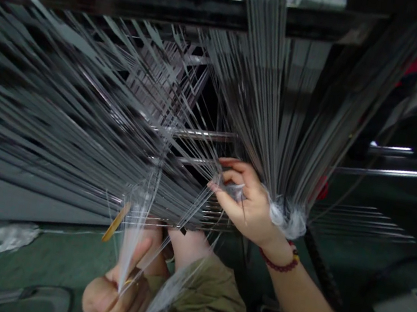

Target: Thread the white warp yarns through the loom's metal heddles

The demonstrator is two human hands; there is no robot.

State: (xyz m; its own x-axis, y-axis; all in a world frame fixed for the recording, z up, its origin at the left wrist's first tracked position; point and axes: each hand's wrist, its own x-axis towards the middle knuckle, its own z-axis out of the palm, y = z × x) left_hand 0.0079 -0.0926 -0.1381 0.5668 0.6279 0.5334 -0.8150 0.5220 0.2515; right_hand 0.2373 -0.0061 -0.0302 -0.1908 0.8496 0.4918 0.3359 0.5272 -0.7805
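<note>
My left hand (116, 298), low in the view above my lap, is closed round a bundle of white threads (134, 239) that runs up to the metal bars. Loose ends of thread trail below it over my shorts. Further up and to the right, my right hand (250, 206) pinches a few fine threads between thumb and fingers. From that pinch, strands fan out to the upper left and others slope down toward my left hand. Just right of my right wrist hang knotted ends of thick grey-white thread bundles (289, 218).
Wide sheets of grey threads (78, 117) stretch across the left, under a dark metal beam (139, 1). A yellow strip (116, 223) hangs near the lower bars. White thread waste (17, 236) lies on the green floor. Thin metal rods (374, 223) stick out at the right.
</note>
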